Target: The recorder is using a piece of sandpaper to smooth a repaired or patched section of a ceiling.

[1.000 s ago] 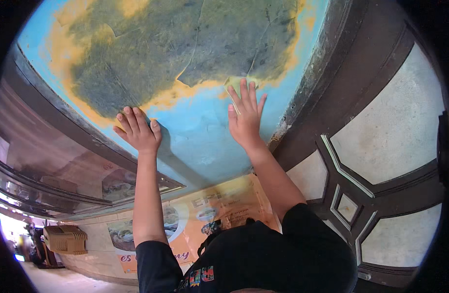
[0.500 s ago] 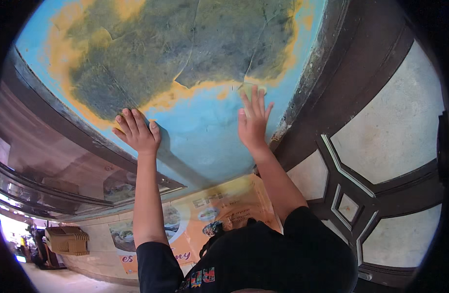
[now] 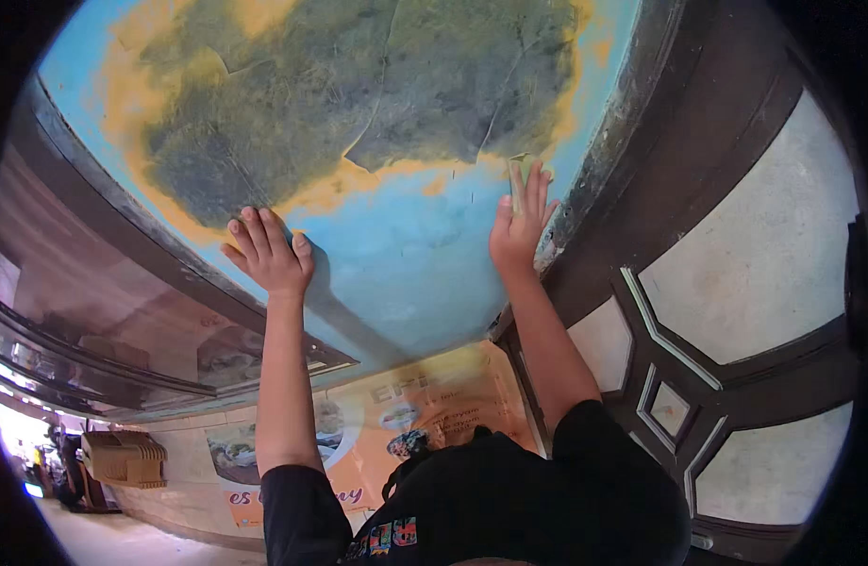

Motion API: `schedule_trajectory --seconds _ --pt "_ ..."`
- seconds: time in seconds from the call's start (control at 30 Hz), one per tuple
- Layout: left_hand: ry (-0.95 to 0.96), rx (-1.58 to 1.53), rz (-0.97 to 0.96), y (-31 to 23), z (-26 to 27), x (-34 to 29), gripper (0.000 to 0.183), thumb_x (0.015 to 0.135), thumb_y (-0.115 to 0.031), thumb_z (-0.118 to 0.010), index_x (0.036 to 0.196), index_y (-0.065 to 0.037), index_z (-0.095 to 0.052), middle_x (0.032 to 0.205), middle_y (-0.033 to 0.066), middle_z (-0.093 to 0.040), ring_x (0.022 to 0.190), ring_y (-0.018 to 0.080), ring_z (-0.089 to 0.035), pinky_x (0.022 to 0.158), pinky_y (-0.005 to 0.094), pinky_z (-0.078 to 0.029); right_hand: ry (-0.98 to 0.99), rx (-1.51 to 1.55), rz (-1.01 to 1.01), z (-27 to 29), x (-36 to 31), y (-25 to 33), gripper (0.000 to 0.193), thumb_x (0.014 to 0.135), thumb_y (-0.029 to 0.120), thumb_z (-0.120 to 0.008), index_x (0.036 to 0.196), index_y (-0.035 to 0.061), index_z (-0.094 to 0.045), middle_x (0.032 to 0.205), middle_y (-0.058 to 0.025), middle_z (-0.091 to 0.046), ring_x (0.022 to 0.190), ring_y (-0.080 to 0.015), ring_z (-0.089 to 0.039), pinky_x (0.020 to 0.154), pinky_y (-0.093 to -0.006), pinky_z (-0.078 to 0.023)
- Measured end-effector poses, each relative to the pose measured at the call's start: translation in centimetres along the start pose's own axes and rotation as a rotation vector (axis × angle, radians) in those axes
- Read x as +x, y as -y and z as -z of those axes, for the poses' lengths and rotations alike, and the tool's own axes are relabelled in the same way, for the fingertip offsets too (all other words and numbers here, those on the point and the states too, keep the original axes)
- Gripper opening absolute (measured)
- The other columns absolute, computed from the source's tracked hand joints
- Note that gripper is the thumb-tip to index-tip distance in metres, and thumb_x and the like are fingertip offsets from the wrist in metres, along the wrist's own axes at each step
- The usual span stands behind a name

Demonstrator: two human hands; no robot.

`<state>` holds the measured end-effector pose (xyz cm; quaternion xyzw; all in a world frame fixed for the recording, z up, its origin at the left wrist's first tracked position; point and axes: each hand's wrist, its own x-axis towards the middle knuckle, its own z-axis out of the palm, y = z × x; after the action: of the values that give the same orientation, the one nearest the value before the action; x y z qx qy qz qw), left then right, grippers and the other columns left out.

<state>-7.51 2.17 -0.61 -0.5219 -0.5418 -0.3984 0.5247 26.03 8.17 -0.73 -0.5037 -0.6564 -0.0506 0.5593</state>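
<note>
My left hand (image 3: pixel 272 255) lies flat on a painted wall (image 3: pixel 387 255), its fingers spread at the lower edge of a large dark grey patch (image 3: pixel 292 104). That patch has cracks in it and an orange-yellow border, with light blue paint around it. Farther right, my right hand (image 3: pixel 522 219) presses a thin yellow-green piece, which looks like sandpaper (image 3: pixel 520 174), against the wall. Its fingers are stretched over the piece and hide most of it. The right hand is near the wall's right edge, just below the orange border.
A dark brown door with pale panels (image 3: pixel 745 236) stands at the right, beside a worn dark frame (image 3: pixel 594 160). On the left runs a brown-framed window (image 3: pixel 123 311). Below are an orange printed banner (image 3: pixel 491 396) and a stack of tan plastic chairs (image 3: pixel 125 459).
My right hand has moved to the right along the wall, toward the door frame, with the yellow-green piece under its fingers. My left hand stays in place.
</note>
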Motion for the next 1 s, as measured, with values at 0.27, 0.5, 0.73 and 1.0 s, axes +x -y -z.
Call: schedule_trajectory --seconds 0.27,0.5,0.73,1.0 --pt "0.009 -0.009 0.002 0.3 -1.6 0.1 0.059 0.097 -0.041 -0.029 0.146 -0.007 -0.030 0.154 0.0101 -0.026 0.143 0.0324 -0.018 0.115 0.0527 -0.003 0.162 -0.068 0.314 -1.3 1.7 3.8 0.045 0.094 0.021 -0.044 0.138 0.0162 -0.047 0.153 -0.0125 -0.027 0.142 -0.0347 -0.018 0.110 -0.0627 -0.004" --pt "-0.011 -0.013 0.003 0.2 -1.0 -0.7 0.059 0.096 -0.040 -0.030 0.145 -0.007 -0.032 0.153 0.0098 -0.027 0.144 0.0316 -0.017 0.114 0.0540 -0.001 0.011 -0.044 0.104 -1.0 0.2 -0.2 0.045 0.094 0.020 -0.042 0.139 0.0156 -0.047 0.154 -0.0128 -0.024 0.143 -0.0366 -0.016 0.110 -0.0615 -0.001" --pt "0.005 -0.017 0.015 0.7 -1.2 -1.4 0.059 0.096 -0.039 -0.030 0.147 -0.009 -0.029 0.155 0.0091 -0.024 0.144 0.0310 -0.015 0.115 0.0531 -0.002 0.165 -0.086 0.313 -2.0 -1.4 1.0 0.046 0.091 0.019 -0.048 0.137 0.0188 -0.048 0.153 -0.0103 -0.027 0.143 -0.0351 -0.017 0.110 -0.0628 -0.003" --pt "-0.007 -0.018 0.004 0.2 -0.7 -1.0 0.059 0.098 -0.040 -0.028 0.146 -0.007 -0.030 0.154 0.0101 -0.026 0.143 0.0321 -0.017 0.115 0.0522 -0.003 -0.014 -0.006 0.165 -0.3 1.7 0.8 0.043 0.093 0.020 -0.046 0.136 0.0179 -0.049 0.153 -0.0119 -0.027 0.143 -0.0348 -0.018 0.111 -0.0611 -0.002"
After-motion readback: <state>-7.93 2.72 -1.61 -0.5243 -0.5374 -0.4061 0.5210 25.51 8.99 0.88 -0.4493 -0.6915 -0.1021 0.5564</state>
